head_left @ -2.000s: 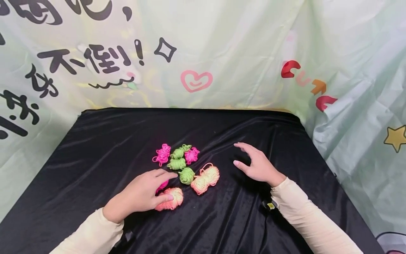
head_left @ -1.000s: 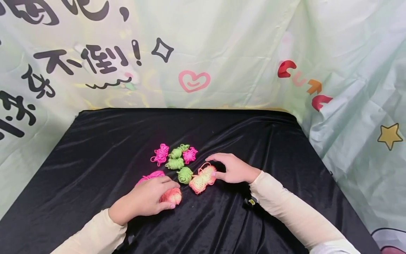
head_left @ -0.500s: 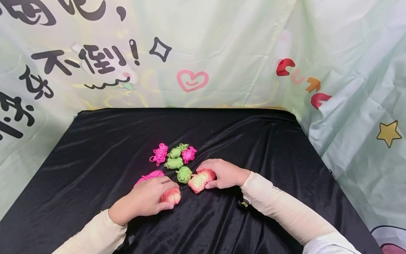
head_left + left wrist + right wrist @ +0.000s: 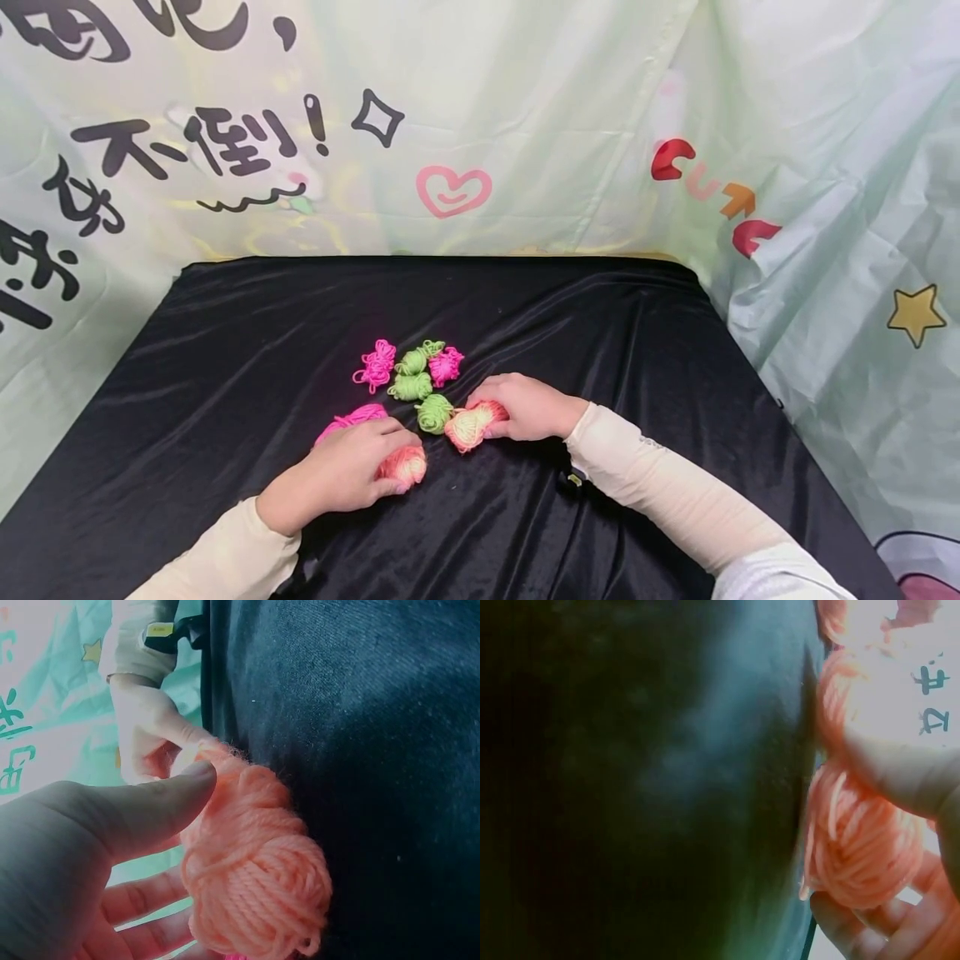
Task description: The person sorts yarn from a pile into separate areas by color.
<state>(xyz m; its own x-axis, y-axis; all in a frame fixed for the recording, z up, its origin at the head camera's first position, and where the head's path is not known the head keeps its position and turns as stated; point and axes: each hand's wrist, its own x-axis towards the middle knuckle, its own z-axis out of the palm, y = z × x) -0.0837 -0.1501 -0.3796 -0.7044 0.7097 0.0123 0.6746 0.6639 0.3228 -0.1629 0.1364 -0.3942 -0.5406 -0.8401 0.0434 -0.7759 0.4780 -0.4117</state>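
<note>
My left hand (image 4: pixel 345 467) holds a peach-and-cream yarn skein (image 4: pixel 405 465) between thumb and fingers, low on the black cloth; the left wrist view shows the thumb lying over this skein (image 4: pixel 251 855). To its right, my right hand (image 4: pixel 532 408) grips a second peach-and-cream skein (image 4: pixel 470 427), fingers on the far side and thumb on the near side. That skein (image 4: pixel 862 840) bulges out past the thumb in the right wrist view. A bright pink yarn bundle (image 4: pixel 358 414) lies just behind the left hand, partly covered by it. A green yarn ball (image 4: pixel 433 414) sits against the right skein's left end.
Behind the hands lie two more green yarn bundles (image 4: pixel 411 386) and two pink ones, one at the left (image 4: pixel 375 367) and one at the right (image 4: pixel 446 365). Black cloth (image 4: pixel 225 358) with loose folds covers the table. Printed fabric (image 4: pixel 525 125) hangs behind it.
My right hand has come left from above the cloth and taken hold of the right skein. The left hand has closed further over its skein, and more of the pink bundle shows behind it.
</note>
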